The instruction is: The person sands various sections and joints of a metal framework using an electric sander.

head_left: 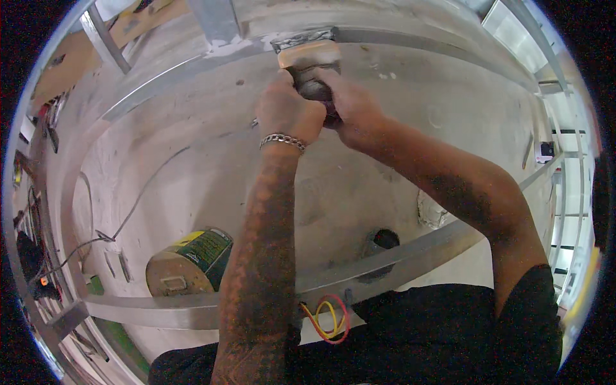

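Tan at its front and dark along its body, a blocky hand tool (310, 56) sits at the upper centre of the frame, its front end against a grey, curving metal bar (186, 72) that crosses the upper part. The left hand (292, 110), with a silver chain bracelet (282, 140) at the wrist, is closed around the tool's left side; the right hand (351, 102) clasps it from the right. Some fingers of both are hidden, so I cannot tell exactly how they wrap.

A thin grey cord (151, 183) runs over the pale, scuffed floor (359, 192) at left of centre. At lower left, a cylindrical can with a green and yellow label (196, 260) lies beside a second silvery metal bar (154, 313). Looped red and yellow wires (333, 321) show at bottom centre, near the black shirt (443, 327). Right of centre is a crumpled whitish bundle (431, 209), partly behind the right forearm.
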Demonstrator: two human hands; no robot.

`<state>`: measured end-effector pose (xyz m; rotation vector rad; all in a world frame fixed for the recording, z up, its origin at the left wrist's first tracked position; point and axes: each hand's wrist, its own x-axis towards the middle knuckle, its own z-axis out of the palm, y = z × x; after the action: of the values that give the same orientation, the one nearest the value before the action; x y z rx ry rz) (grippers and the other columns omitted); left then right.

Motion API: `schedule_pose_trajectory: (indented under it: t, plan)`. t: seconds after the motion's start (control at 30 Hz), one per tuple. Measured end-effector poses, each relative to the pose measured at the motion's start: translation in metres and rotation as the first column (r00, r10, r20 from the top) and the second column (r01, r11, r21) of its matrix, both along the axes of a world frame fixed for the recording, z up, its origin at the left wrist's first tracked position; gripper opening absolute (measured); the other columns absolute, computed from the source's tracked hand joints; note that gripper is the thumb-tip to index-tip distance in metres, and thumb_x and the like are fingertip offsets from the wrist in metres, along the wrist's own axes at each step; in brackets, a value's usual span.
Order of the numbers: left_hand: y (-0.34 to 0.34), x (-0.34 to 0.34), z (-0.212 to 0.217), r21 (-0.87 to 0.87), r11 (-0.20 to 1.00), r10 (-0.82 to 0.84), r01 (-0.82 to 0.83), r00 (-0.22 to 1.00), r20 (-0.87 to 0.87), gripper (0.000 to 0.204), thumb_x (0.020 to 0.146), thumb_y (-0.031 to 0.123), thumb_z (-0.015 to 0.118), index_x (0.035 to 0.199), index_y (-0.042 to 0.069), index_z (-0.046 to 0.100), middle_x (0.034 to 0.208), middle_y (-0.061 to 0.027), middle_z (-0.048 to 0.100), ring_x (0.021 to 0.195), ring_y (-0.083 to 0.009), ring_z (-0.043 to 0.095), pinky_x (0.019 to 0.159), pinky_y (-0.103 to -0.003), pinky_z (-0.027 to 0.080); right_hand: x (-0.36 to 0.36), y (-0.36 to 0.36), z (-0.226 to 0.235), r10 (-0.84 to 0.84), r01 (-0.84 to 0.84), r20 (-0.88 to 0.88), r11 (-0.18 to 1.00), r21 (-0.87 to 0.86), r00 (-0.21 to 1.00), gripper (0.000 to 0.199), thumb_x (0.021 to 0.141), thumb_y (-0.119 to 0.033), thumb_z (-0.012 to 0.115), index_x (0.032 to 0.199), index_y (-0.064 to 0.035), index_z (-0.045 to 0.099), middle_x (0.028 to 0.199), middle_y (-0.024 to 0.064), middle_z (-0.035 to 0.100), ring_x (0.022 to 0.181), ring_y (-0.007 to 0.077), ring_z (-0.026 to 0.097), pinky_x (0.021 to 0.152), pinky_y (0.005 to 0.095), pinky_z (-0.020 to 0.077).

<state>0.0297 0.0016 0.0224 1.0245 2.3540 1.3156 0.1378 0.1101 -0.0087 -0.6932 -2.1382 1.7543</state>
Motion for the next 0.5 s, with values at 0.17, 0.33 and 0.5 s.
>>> schedule_pose_trajectory:
  t: [0.17, 0.33, 0.5]
  plan:
    - [-0.010, -0.005, 0.008, -0.079, 0.997, 0.022, -0.027, 0.998, -0.058, 0.037, 0.063, 0.010, 0.069, 0.098, 0.000, 0.065, 0.096, -0.0255, 0.071, 0.097, -0.0416, 0.069, 0.090, -0.047, 0.054, -0.007, -0.012, 0.002, 0.093, -0.093, 0.018, 0.919, 0.382, 0.995, 0.035, 0.105, -0.019, 0.047, 0.139, -0.0130, 0.051, 0.130, 0.0060, 0.061, 0.116, 0.0183, 0.062, 0.095, 0.0386, 0.0547]
    - [-0.009, -0.007, 0.003, -0.086, 0.996, -0.017, 0.010, 0.997, -0.081, 0.040, 0.063, 0.011, 0.070, 0.101, -0.001, 0.065, 0.093, -0.0262, 0.072, 0.094, -0.0429, 0.069, 0.090, -0.048, 0.053, -0.010, -0.025, 0.028, -0.004, 0.018, 0.076, 0.983, -0.184, 0.997, 0.035, 0.105, -0.021, 0.048, 0.139, -0.0132, 0.051, 0.130, 0.0064, 0.060, 0.118, 0.0181, 0.061, 0.096, 0.0382, 0.0552]
    - [-0.006, -0.004, 0.004, -0.103, 0.995, 0.005, -0.010, 0.999, -0.049, 0.039, 0.063, 0.011, 0.070, 0.100, -0.001, 0.068, 0.093, -0.0256, 0.072, 0.093, -0.0422, 0.070, 0.087, -0.047, 0.054, -0.012, -0.027, 0.036, -0.142, 0.192, 0.158, 0.906, -0.378, 0.977, 0.036, 0.105, -0.021, 0.048, 0.140, -0.0146, 0.051, 0.131, 0.0063, 0.060, 0.115, 0.0175, 0.062, 0.094, 0.0391, 0.0554]
